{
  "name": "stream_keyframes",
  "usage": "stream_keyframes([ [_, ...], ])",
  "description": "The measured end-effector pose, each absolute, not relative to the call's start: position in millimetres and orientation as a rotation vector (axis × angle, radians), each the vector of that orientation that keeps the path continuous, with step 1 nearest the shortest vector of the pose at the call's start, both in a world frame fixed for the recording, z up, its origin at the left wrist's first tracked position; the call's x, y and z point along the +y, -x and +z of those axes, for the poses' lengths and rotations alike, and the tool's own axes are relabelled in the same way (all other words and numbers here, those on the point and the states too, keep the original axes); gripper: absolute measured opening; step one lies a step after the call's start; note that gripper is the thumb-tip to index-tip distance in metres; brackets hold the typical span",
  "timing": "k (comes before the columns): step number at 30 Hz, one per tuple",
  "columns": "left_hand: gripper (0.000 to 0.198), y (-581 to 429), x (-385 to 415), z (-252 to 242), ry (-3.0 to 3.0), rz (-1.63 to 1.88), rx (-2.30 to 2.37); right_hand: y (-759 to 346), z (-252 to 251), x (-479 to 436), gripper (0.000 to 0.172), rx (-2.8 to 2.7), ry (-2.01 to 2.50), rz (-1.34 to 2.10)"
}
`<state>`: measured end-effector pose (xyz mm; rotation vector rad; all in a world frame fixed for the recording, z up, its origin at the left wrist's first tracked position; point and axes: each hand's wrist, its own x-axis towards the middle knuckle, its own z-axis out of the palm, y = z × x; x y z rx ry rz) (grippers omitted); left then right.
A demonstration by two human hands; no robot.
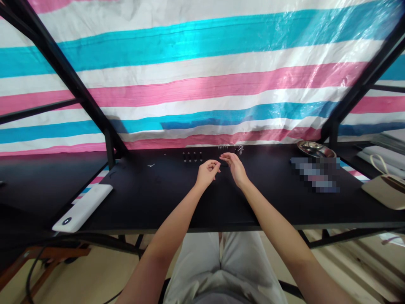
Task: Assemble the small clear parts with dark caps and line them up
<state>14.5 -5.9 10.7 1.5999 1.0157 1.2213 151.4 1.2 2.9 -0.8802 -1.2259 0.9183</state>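
Both my hands are stretched out over the far middle of a black table (177, 202). My left hand (207, 172) is curled into a loose pinch; whatever it may hold is too small to see. My right hand (233, 165) is just to its right, fingers bent inward and close to the left fingertips, above a small dark part on the table. Behind the hands stands a row of small black upright pieces (192, 157), and a second dark cluster (223, 148) with a small white bit (241, 149) lies near the back edge.
A white power bank (82, 208) lies at the table's left front corner. A metal dish (314, 149) sits at the right rear, a beige bag (386, 190) at the far right. Black frame posts (109, 147) rise at both sides before a striped tarp (202, 84).
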Motion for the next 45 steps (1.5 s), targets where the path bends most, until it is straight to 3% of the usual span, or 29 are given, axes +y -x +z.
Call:
stream_keyframes([
  [20, 0.029, -15.4, -8.1, 11.0, -1.629, 1.199, 1.006, -146.7, 7.9, -4.1, 0.026, -1.023, 0.741, 1.138],
  [30, 0.035, -18.2, -6.5, 5.7, -1.610, 1.251, 0.980, -148.1, 12.8, -8.0, 0.027, -0.837, 0.749, 1.440],
  [45, 0.026, -20.3, -6.5, 9.4, -1.528, 1.052, 0.947, -142.3, 9.1, -9.2, 0.026, -0.849, 0.727, 1.457],
])
